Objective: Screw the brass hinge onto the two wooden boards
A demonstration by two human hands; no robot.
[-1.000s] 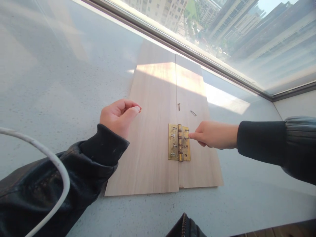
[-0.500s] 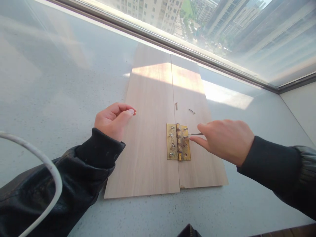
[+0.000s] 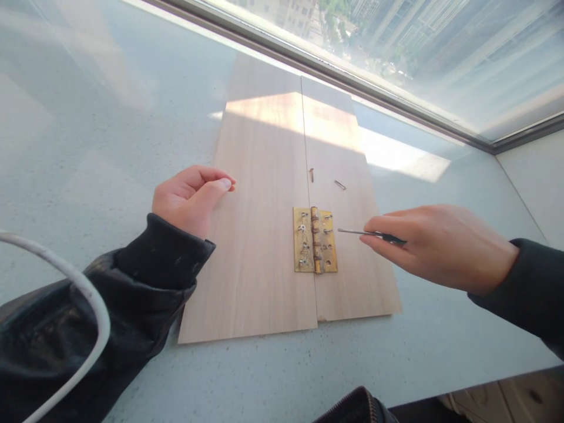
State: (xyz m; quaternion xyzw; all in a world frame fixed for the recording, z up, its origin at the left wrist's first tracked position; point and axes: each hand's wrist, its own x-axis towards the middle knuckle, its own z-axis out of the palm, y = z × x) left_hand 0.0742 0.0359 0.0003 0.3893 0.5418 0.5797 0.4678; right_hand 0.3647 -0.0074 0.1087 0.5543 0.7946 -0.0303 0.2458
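Note:
A brass hinge (image 3: 315, 239) lies across the seam between the left wooden board (image 3: 259, 247) and the right wooden board (image 3: 359, 276). Screws stand in the hinge's left leaf and in the upper part of its right leaf; the lower right holes show bare. My right hand (image 3: 436, 247) grips a small screwdriver (image 3: 352, 231) with a thin metal shaft and dark handle, its tip just right of the hinge and apart from it. Over the left board's edge, my left hand (image 3: 189, 197) is closed in a pinch; whatever it may hold is hidden.
One loose screw (image 3: 311, 175) lies near the seam, and a second screw (image 3: 339, 184) rests farther right. A white cable (image 3: 94, 305) curves over my left sleeve. The speckled countertop (image 3: 145, 141) meets a window frame (image 3: 317, 64) at the back.
My right hand has drawn back to the right with the screwdriver, baring more of its shaft and handle. The left hand keeps its pinch. The whole view has shifted slightly.

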